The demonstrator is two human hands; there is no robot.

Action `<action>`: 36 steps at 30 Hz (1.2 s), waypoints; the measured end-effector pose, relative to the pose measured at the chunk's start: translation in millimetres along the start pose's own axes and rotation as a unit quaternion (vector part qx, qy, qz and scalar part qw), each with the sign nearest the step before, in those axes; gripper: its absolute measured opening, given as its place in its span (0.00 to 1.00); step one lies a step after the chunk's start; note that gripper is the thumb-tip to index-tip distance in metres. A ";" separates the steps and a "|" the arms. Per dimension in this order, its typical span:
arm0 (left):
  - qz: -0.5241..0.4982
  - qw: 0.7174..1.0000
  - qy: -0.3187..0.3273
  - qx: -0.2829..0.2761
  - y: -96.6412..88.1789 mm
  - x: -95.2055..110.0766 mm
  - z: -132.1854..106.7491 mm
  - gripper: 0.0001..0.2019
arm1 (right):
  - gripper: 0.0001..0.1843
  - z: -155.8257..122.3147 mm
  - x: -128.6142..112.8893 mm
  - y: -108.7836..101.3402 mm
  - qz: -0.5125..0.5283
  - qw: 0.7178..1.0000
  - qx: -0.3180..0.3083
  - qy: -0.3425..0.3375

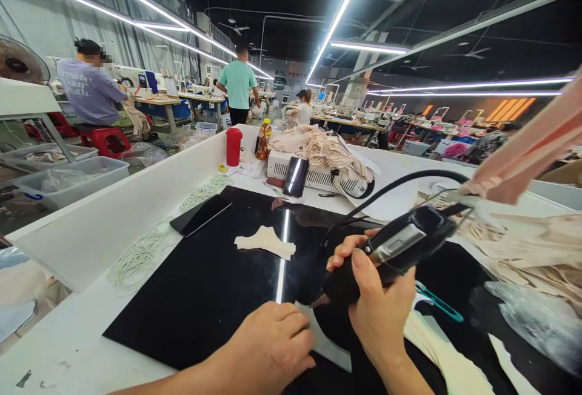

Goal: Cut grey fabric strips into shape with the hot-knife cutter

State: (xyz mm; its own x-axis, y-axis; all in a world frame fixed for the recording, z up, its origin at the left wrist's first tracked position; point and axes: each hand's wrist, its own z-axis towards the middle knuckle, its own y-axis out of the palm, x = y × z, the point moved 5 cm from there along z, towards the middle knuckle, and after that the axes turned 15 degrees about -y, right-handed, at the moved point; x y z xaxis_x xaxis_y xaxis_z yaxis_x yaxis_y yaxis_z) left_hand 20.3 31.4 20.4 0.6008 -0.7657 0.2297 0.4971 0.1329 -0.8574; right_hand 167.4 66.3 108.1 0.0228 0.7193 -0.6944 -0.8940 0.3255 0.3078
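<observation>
My right hand [379, 298] is wrapped around a black corded hand tool [400, 249] with a silver switch plate, its thin metal tip pointing down and left. A pink fabric strip [518, 146] is tied to the tool's back end. Fingers curled together, my left hand [277, 337] presses on a pale translucent curved sheet [334, 343], close to the tool tip. Part of the sheet is hidden under the fingers. Both hands work over a glossy black board [218, 298]. Beyond them a cream cut fabric piece [266, 242] lies flat on it.
Right of my hands are cream fabric pieces [448, 352], teal thread snips [439, 301] and a plastic bag [536, 322]. A phone [295, 177] leans on a fabric-topped white machine [282, 165]. A black stand [200, 213], cord bundles [145, 255] and red cup [233, 146] sit leftward. People are beyond.
</observation>
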 end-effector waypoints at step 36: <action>-0.071 0.997 0.011 -0.018 -10.3 16.9 24.7 0.14 | 0.15 -15.4 -39.6 -49.8 -0.034 0.999 0.004 -0.006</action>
State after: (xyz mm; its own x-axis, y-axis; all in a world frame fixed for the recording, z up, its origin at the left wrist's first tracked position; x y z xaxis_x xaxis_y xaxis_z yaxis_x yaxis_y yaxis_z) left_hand 40.8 32.7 44.4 0.5118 -0.7889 0.3401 0.5526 -0.0008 -0.8334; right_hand 204.2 12.1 110.2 0.0882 0.7025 -0.7062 -0.8870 0.3780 0.2653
